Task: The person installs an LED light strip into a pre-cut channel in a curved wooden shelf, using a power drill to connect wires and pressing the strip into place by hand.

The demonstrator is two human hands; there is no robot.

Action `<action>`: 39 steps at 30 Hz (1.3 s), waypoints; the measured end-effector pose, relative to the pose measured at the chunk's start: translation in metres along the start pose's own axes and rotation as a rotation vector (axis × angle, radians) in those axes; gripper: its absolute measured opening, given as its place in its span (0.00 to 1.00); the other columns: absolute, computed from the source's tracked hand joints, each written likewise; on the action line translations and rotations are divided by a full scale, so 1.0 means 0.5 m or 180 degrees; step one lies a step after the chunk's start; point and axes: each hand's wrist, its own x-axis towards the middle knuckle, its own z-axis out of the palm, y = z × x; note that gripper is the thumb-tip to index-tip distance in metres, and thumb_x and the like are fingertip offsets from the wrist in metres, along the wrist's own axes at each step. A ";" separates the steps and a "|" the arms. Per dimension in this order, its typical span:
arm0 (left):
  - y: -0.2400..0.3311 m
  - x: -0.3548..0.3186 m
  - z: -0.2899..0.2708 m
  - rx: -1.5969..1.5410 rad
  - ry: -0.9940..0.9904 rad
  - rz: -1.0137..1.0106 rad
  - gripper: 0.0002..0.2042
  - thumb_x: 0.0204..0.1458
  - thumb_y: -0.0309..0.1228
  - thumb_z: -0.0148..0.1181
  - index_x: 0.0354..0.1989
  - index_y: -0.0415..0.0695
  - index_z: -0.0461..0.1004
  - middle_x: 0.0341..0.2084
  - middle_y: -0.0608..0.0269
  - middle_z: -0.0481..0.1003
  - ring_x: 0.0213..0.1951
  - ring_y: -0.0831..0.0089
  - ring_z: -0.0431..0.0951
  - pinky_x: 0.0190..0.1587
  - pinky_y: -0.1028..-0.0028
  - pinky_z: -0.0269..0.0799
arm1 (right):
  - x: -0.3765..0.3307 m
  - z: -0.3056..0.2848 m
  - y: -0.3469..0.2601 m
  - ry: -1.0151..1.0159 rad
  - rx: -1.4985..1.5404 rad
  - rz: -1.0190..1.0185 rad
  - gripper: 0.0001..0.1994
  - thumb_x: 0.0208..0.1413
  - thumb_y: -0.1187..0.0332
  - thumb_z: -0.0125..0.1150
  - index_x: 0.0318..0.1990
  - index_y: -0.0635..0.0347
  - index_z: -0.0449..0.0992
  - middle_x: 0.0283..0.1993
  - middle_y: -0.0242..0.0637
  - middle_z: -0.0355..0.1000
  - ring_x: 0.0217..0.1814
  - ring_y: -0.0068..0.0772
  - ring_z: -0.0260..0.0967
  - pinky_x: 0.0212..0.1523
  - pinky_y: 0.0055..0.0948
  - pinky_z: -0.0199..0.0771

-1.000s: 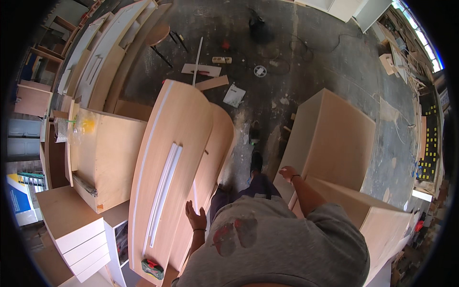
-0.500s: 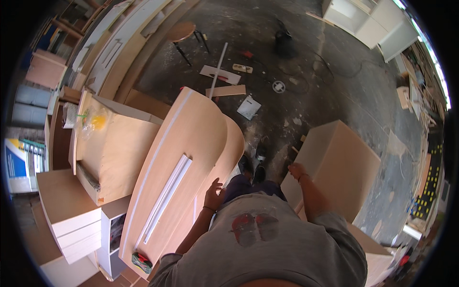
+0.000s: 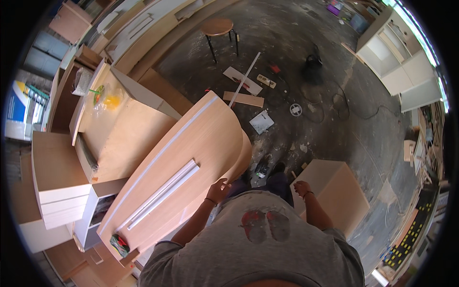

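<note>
My left hand point(image 3: 218, 191) is open beside the near edge of a large curved wood-grain panel point(image 3: 191, 138), its fingers slightly bent and apart. Whether the fingertips touch the panel I cannot tell. Two pale strips point(image 3: 160, 196) lie lengthwise on that panel, and a small green and red bundle point(image 3: 119, 245) rests at its lower end. Over the near side of a light brown box-shaped cabinet point(image 3: 334, 191) hangs my right hand point(image 3: 302, 188), loosely bent with nothing visible in it. My shoes point(image 3: 261, 170) show on the floor between panel and cabinet.
Further left, a wooden cabinet point(image 3: 129, 138) carries a plastic bag with yellow contents point(image 3: 112, 100). A round stool point(image 3: 217, 27), a long strip point(image 3: 246, 79), boards point(image 3: 244, 99) and a dark cable point(image 3: 342, 103) are on the floor ahead. A white cabinet point(image 3: 392, 62) stands far right.
The view has turned left, so the stool and floor items appear further right. My right hand has come away from the cabinet's top edge area; my left hand stays beside the panel.
</note>
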 end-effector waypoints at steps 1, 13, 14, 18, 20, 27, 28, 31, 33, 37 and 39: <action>0.008 0.005 0.012 0.0011 -0.0029 -0.0062 0.22 0.52 0.40 0.59 0.52 0.41 0.70 0.36 0.48 0.79 0.42 0.57 0.80 0.47 0.64 0.73 | 0.017 -0.018 -0.009 0.0015 0.0189 -0.0021 0.17 0.51 0.59 0.57 0.36 0.68 0.79 0.30 0.41 0.77 0.29 0.32 0.73 0.34 0.33 0.72; 0.098 -0.036 0.287 -0.0219 0.1058 -0.1185 0.22 0.51 0.45 0.60 0.47 0.40 0.72 0.34 0.48 0.79 0.38 0.55 0.80 0.41 0.61 0.74 | 0.355 -0.251 -0.174 -0.1243 -0.1950 -0.1742 0.14 0.55 0.60 0.54 0.33 0.63 0.77 0.32 0.41 0.74 0.36 0.37 0.72 0.38 0.42 0.70; 0.119 -0.041 0.305 -0.0244 0.1140 -0.1251 0.22 0.51 0.45 0.60 0.47 0.40 0.72 0.34 0.48 0.79 0.38 0.55 0.80 0.41 0.61 0.74 | 0.373 -0.277 -0.205 -0.1315 -0.2548 -0.1827 0.14 0.55 0.59 0.53 0.37 0.60 0.78 0.38 0.45 0.74 0.41 0.44 0.72 0.43 0.45 0.70; 0.210 -0.045 0.385 -0.0752 0.1294 -0.1209 0.23 0.50 0.45 0.61 0.47 0.41 0.72 0.35 0.49 0.79 0.39 0.57 0.80 0.42 0.63 0.75 | 0.544 -0.408 -0.155 -0.1385 -0.1359 -0.0413 0.13 0.50 0.59 0.60 0.37 0.58 0.79 0.41 0.45 0.76 0.43 0.49 0.73 0.46 0.47 0.72; 0.234 -0.057 0.403 -0.0887 0.1546 -0.1262 0.23 0.50 0.45 0.61 0.48 0.41 0.72 0.35 0.48 0.79 0.40 0.57 0.80 0.43 0.64 0.75 | 0.553 -0.416 -0.206 -0.1591 -0.3449 -0.1679 0.14 0.50 0.58 0.61 0.39 0.56 0.79 0.44 0.44 0.75 0.43 0.48 0.73 0.47 0.46 0.73; 0.254 -0.044 0.537 -0.1275 0.2461 -0.1627 0.20 0.52 0.41 0.59 0.45 0.37 0.74 0.32 0.51 0.79 0.36 0.64 0.80 0.43 0.67 0.73 | 0.576 -0.396 -0.312 -0.1744 -0.5729 -0.3731 0.16 0.49 0.56 0.62 0.42 0.53 0.80 0.44 0.43 0.76 0.45 0.45 0.74 0.48 0.43 0.73; 0.244 -0.042 0.558 -0.1946 0.2513 -0.1675 0.20 0.52 0.41 0.58 0.45 0.36 0.74 0.31 0.52 0.79 0.35 0.67 0.80 0.42 0.69 0.73 | 0.558 -0.364 -0.330 -0.1731 -0.5789 -0.3773 0.16 0.49 0.56 0.62 0.42 0.53 0.80 0.44 0.43 0.76 0.45 0.45 0.74 0.48 0.43 0.73; 0.238 -0.025 0.632 -0.2786 0.2919 -0.1931 0.21 0.53 0.43 0.57 0.44 0.35 0.75 0.32 0.52 0.79 0.36 0.68 0.79 0.42 0.70 0.73 | 0.479 -0.272 -0.427 -0.1596 -0.3819 -0.2253 0.17 0.49 0.55 0.61 0.42 0.55 0.79 0.39 0.44 0.78 0.43 0.44 0.75 0.47 0.41 0.74; 0.234 -0.008 0.690 -0.2456 0.2949 -0.2293 0.22 0.53 0.43 0.58 0.45 0.35 0.75 0.35 0.47 0.79 0.41 0.59 0.79 0.46 0.67 0.72 | 0.424 -0.213 -0.466 -0.1023 -0.3998 -0.3274 0.17 0.50 0.57 0.62 0.44 0.58 0.78 0.37 0.45 0.78 0.40 0.42 0.76 0.44 0.37 0.74; 0.326 0.043 0.770 -0.3430 0.3324 -0.2982 0.24 0.51 0.46 0.58 0.47 0.37 0.75 0.44 0.41 0.75 0.48 0.51 0.76 0.51 0.63 0.70 | 0.364 -0.092 -0.556 -0.2417 -0.4299 -0.3432 0.16 0.49 0.59 0.64 0.42 0.59 0.78 0.36 0.45 0.78 0.39 0.42 0.76 0.43 0.35 0.74; 0.397 0.102 0.821 -0.3155 0.3313 -0.3619 0.26 0.51 0.48 0.58 0.49 0.37 0.73 0.51 0.40 0.71 0.53 0.49 0.71 0.55 0.62 0.67 | 0.366 -0.053 -0.576 -0.2869 -0.4534 -0.3306 0.17 0.48 0.59 0.65 0.42 0.60 0.77 0.36 0.46 0.78 0.39 0.41 0.76 0.43 0.35 0.74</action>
